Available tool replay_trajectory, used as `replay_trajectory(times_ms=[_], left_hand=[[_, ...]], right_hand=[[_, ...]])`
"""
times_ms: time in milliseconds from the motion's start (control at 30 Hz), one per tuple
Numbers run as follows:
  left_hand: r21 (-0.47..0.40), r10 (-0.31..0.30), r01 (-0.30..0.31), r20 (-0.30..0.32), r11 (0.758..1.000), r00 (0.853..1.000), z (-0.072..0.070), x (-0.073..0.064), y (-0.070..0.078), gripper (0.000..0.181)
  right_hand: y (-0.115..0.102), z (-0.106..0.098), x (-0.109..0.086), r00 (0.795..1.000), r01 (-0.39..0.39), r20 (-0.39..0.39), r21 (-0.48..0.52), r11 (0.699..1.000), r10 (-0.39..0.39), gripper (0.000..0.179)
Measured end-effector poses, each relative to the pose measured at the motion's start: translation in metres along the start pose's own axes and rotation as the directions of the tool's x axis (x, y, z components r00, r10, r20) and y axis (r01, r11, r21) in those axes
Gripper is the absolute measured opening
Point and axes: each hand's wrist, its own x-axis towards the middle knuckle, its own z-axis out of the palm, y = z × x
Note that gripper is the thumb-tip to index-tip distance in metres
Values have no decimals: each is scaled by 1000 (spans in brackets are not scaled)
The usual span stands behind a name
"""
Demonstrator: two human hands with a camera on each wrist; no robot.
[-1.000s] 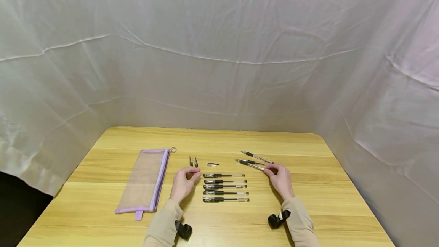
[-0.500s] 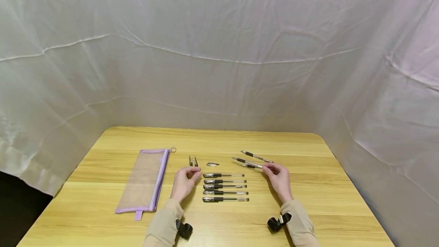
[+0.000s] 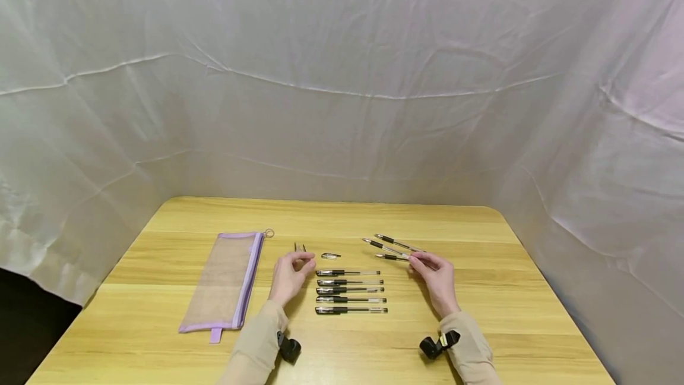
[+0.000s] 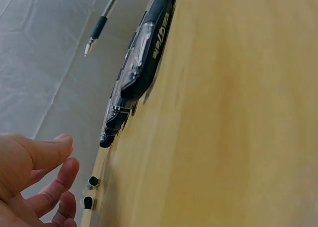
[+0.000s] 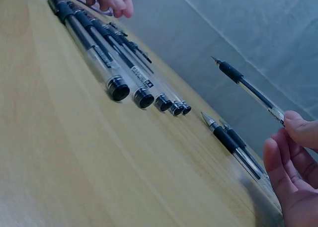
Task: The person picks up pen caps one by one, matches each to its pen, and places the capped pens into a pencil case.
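My right hand (image 3: 435, 281) pinches the rear end of an uncapped gel pen (image 5: 253, 95) between thumb and fingers. That pen is lifted off the table, its bare tip pointing left and away. Below it lie two more uncapped pens (image 3: 392, 257) (image 5: 227, 140), both with black grips. My left hand (image 3: 290, 278) hovers beside two clear pen caps (image 3: 300, 248), fingers loosely bent, nothing visible between them; the caps are partly hidden behind it in the head view. A third cap (image 3: 331, 256) lies just right of that hand.
Several capped black gel pens (image 3: 350, 300) lie in a parallel row between the hands. A purple-edged mesh zip pouch (image 3: 221, 284) is flat on the left of the wooden table (image 3: 497, 314). Pale fabric (image 3: 342, 135) hangs around the back and sides.
My right hand has lifted one uncapped pen away from the other lying beside it, its tip rising. My left hand has shifted slightly away from me, closer to the two caps.
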Motion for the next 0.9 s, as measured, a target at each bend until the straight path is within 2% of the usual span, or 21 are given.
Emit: replay_trajectory(times_ms=[267, 400, 633, 900], left_hand=[[12, 34, -34, 4, 999, 999, 3, 11, -2, 19], [55, 53, -53, 6, 997, 999, 5, 17, -1, 22], [104, 79, -85, 62, 991, 995, 9, 25, 1, 27], [137, 39, -54, 114, 989, 993, 13, 32, 4, 29]], right_hand=[[2, -4, 2, 999, -25, 35, 102, 995, 21, 39], [2, -5, 2, 999, -29, 49, 125, 992, 23, 41], [0, -6, -1, 997, -28, 75, 152, 988, 16, 38], [0, -6, -2, 996, -38, 85, 158, 987, 25, 33]])
